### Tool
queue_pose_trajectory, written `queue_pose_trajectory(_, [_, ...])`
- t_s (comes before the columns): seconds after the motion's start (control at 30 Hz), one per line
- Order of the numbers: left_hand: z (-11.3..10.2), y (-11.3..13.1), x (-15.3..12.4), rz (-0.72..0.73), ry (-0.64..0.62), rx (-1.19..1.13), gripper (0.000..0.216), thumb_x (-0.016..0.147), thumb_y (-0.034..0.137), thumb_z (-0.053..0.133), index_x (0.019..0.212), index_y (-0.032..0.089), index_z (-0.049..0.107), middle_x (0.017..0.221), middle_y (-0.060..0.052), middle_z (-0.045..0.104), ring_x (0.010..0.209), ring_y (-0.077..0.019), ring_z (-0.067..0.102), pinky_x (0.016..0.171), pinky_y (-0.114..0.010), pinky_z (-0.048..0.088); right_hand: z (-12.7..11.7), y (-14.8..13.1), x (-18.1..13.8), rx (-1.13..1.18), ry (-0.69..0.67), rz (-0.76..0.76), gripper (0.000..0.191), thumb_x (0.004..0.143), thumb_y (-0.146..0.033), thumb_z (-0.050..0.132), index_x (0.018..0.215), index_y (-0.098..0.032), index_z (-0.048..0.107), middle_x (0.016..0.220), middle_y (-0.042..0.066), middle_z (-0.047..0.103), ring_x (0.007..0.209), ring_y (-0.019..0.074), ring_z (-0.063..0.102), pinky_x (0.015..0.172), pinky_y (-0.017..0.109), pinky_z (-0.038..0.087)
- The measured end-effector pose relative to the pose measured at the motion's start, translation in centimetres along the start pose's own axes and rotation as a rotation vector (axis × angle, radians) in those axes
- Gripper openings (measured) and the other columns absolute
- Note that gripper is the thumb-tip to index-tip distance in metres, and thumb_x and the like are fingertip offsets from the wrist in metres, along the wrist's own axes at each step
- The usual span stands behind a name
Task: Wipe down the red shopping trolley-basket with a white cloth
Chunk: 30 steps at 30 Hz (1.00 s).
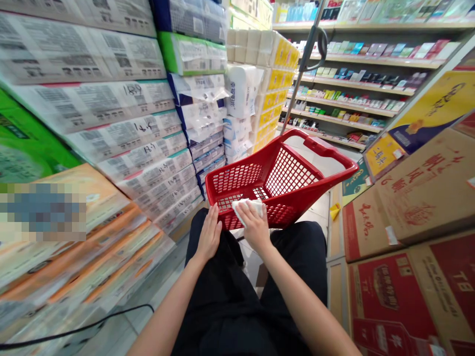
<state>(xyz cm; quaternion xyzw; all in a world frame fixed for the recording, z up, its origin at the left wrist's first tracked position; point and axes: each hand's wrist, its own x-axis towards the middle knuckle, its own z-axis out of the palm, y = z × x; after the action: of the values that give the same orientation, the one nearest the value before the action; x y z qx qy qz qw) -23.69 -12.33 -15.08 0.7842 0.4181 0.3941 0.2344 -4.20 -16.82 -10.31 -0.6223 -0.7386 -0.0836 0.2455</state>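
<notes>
A red plastic shopping basket point(297, 168) stands tilted on the floor in a shop aisle, just beyond my knees. My right hand point(256, 225) presses a white cloth point(247, 204) against the basket's near rim, fingers closed over it. My left hand point(209, 233) lies with fingers stretched out beside the basket's near left corner, resting on my black trouser leg and holding nothing. The basket looks empty inside.
Stacked packs of tissue and paper rolls point(141, 128) wall the left side. Brown and red cardboard boxes point(411, 232) line the right. Shelves of small goods point(352, 89) stand behind. A metal pole point(304, 64) rises past the basket. A black cable point(74, 331) lies on the floor.
</notes>
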Motion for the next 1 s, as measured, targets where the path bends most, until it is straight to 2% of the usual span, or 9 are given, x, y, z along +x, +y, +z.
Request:
queue_pose_trajectory(0.13, [0.1, 0.1, 0.0, -0.011, 0.013, -0.008, 0.054, 0.102, 0.035, 0.028, 0.154, 0.032, 0.014, 0.162, 0.000, 0.019, 0.150, -0.0200, 0.013, 0.122, -0.048, 0.014, -3.3, 7.2, -0.7, -0.127, 0.076, 0.153, 0.064, 0.084, -0.006, 0.040, 0.144, -0.028, 0.042, 0.146, 0.001, 0.050, 0.143, 0.0172, 0.033, 0.120, 0.050, -0.007])
queue_pose_trajectory(0.23, [0.2, 0.1, 0.0, -0.004, 0.013, -0.014, 0.055, 0.101, 0.034, 0.029, 0.154, 0.031, 0.013, 0.162, 0.000, 0.018, 0.150, -0.0199, 0.012, 0.123, -0.048, 0.013, -4.3, 9.0, -0.4, -0.156, 0.112, 0.261, 0.065, 0.081, -0.006, 0.040, 0.142, -0.027, 0.046, 0.145, 0.001, 0.051, 0.143, 0.0193, 0.034, 0.119, 0.053, -0.006])
queue_pose_trajectory(0.3, [0.2, 0.1, 0.0, 0.002, 0.019, -0.016, 0.055, 0.101, 0.034, 0.029, 0.154, 0.031, 0.013, 0.162, 0.000, 0.018, 0.150, -0.0198, 0.012, 0.123, -0.048, 0.013, -3.5, 7.4, 0.1, -0.124, 0.129, 0.343, 0.064, 0.080, -0.006, 0.041, 0.140, -0.026, 0.048, 0.145, 0.002, 0.051, 0.143, 0.0214, 0.033, 0.119, 0.055, -0.006])
queue_pose_trajectory(0.37, [0.2, 0.1, 0.0, 0.008, 0.025, -0.016, 0.055, 0.101, 0.034, 0.029, 0.154, 0.031, 0.013, 0.162, 0.000, 0.018, 0.150, -0.0197, 0.012, 0.123, -0.048, 0.013, -1.8, 3.9, 0.6, -0.062, 0.119, 0.357, 0.063, 0.080, -0.007, 0.041, 0.140, -0.024, 0.048, 0.145, 0.003, 0.051, 0.143, 0.0227, 0.032, 0.118, 0.055, -0.007])
queue_pose_trajectory(0.53, [0.2, -0.4, 0.0, 0.036, -0.003, 0.000, 0.055, 0.102, 0.034, 0.029, 0.154, 0.031, 0.011, 0.163, 0.000, 0.016, 0.150, -0.0189, 0.011, 0.122, -0.048, 0.014, 2.2, -5.4, 1.0, 0.089, 0.017, 0.122, 0.056, 0.089, -0.014, 0.041, 0.145, -0.023, 0.041, 0.147, 0.006, 0.049, 0.145, 0.0197, 0.027, 0.119, 0.050, -0.010])
queue_pose_trajectory(0.63, [0.0, -0.4, 0.0, 0.034, -0.014, 0.006, 0.055, 0.102, 0.034, 0.028, 0.154, 0.031, 0.012, 0.162, -0.001, 0.017, 0.150, -0.0188, 0.011, 0.122, -0.048, 0.014, 2.5, -6.6, 0.9, 0.116, -0.028, 0.010, 0.054, 0.093, -0.017, 0.041, 0.146, -0.026, 0.038, 0.148, 0.003, 0.048, 0.145, 0.0174, 0.028, 0.119, 0.049, -0.012])
queue_pose_trajectory(0.77, [-0.1, 0.0, 0.1, 0.020, 0.000, 0.001, 0.054, 0.102, 0.034, 0.027, 0.154, 0.032, 0.013, 0.162, 0.001, 0.017, 0.150, -0.0185, 0.012, 0.122, -0.047, 0.014, 0.5, -2.2, 0.4, 0.045, -0.036, -0.030, 0.058, 0.091, -0.013, 0.040, 0.146, -0.030, 0.038, 0.147, 0.001, 0.049, 0.143, 0.0165, 0.031, 0.119, 0.050, -0.011])
queue_pose_trajectory(0.9, [0.1, 0.2, 0.1, 0.002, 0.016, -0.004, 0.054, 0.101, 0.034, 0.028, 0.154, 0.032, 0.014, 0.162, 0.001, 0.018, 0.150, -0.0186, 0.013, 0.123, -0.046, 0.013, -2.6, 5.1, -0.3, -0.096, 0.041, 0.118, 0.066, 0.083, -0.006, 0.040, 0.145, -0.029, 0.041, 0.146, 0.000, 0.050, 0.142, 0.0174, 0.034, 0.120, 0.049, -0.006])
queue_pose_trajectory(1.0, [0.1, 0.2, 0.0, -0.002, 0.025, -0.021, 0.055, 0.101, 0.034, 0.029, 0.154, 0.032, 0.014, 0.162, 0.001, 0.018, 0.150, -0.0190, 0.012, 0.123, -0.046, 0.013, -3.9, 8.4, -0.3, -0.141, 0.107, 0.233, 0.068, 0.079, -0.005, 0.040, 0.141, -0.030, 0.046, 0.144, 0.000, 0.053, 0.141, 0.0188, 0.035, 0.119, 0.052, -0.004])
